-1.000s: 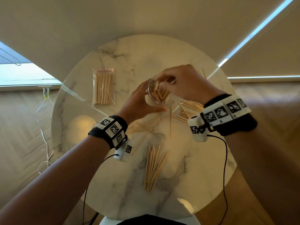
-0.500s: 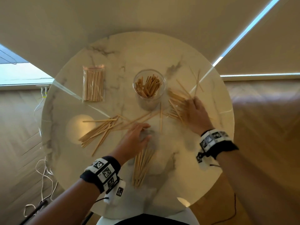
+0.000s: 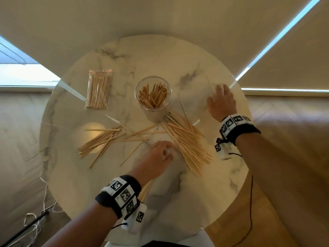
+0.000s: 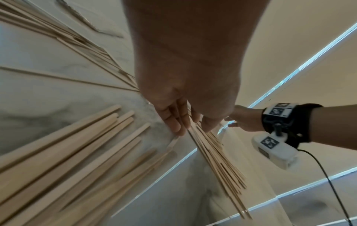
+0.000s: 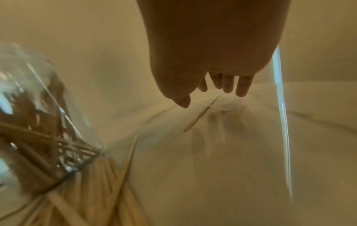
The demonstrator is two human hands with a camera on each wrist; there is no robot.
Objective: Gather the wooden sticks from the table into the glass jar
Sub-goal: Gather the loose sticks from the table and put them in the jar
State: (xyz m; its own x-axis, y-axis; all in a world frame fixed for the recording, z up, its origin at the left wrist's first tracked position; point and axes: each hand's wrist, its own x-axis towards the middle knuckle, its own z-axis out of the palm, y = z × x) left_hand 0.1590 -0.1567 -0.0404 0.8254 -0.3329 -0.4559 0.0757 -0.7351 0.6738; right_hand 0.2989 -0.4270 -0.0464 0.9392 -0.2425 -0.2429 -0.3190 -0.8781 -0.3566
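The glass jar [image 3: 153,97] stands upright mid-table, partly filled with wooden sticks; it is blurred at the left of the right wrist view [image 5: 44,122]. A big pile of loose sticks [image 3: 188,143] fans from the jar's foot toward the near right. My left hand [image 3: 166,151] is at that pile's left edge with its fingers curled; in the left wrist view it [image 4: 193,123] pinches a bundle of sticks [image 4: 218,160] between fingers and thumb. My right hand [image 3: 218,90] hovers with straight fingers over two crossed sticks [image 5: 201,116] at the far right and holds nothing.
A sealed clear bag of sticks [image 3: 98,89] lies at the far left of the round marble table [image 3: 178,202]. A second loose pile [image 3: 101,141] spreads left of centre. A few sticks [image 3: 144,191] show under my left wrist. Cables lie on the floor to the left.
Both hands have left the jar, which now stands alone. The right hand moved out to the far right sticks; the left hand came down onto the pile's edge.
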